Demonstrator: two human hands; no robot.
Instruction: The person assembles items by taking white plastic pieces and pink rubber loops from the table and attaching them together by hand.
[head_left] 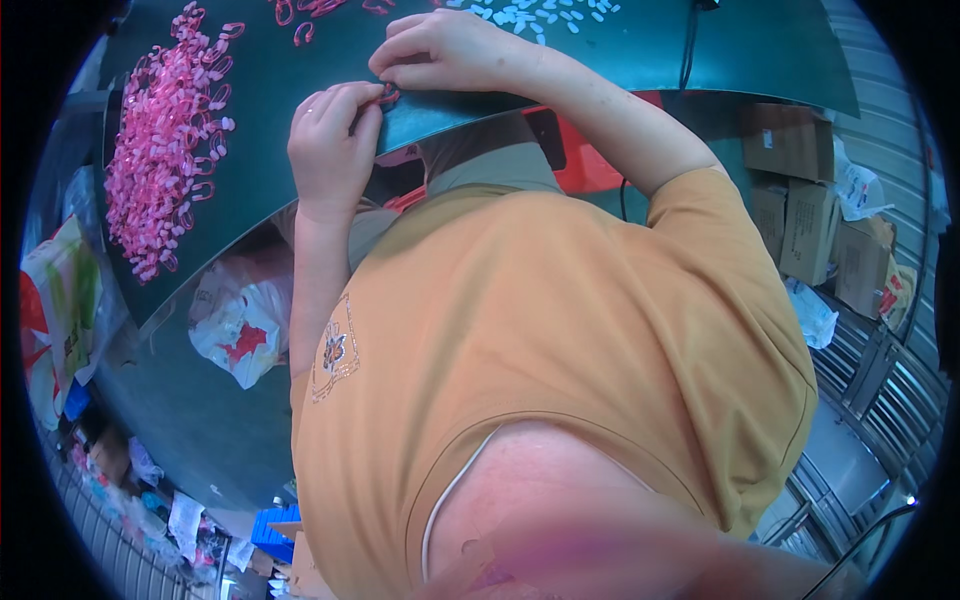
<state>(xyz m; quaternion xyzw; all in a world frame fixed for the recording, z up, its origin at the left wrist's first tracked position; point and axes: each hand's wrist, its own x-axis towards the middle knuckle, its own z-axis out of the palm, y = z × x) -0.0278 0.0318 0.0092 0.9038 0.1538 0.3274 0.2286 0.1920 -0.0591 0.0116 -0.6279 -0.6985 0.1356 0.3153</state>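
My left hand pinches a small red loop between thumb and fingers, close to the near edge of the dark green table. Just above and to the right, my right hand is closed, thumb against fingers, almost touching the loop. Whatever its fingertips hold is too small or hidden to name. A large heap of pink-red loops with pale pink tabs lies left of my hands. Several bare red loops lie beyond my left hand, and small white oval tabs are scattered past my right.
A black cable runs over the table on the right. Below the edge show a red plastic thing and a white plastic bag. Cardboard boxes are stacked at right; bags and clutter lie at lower left.
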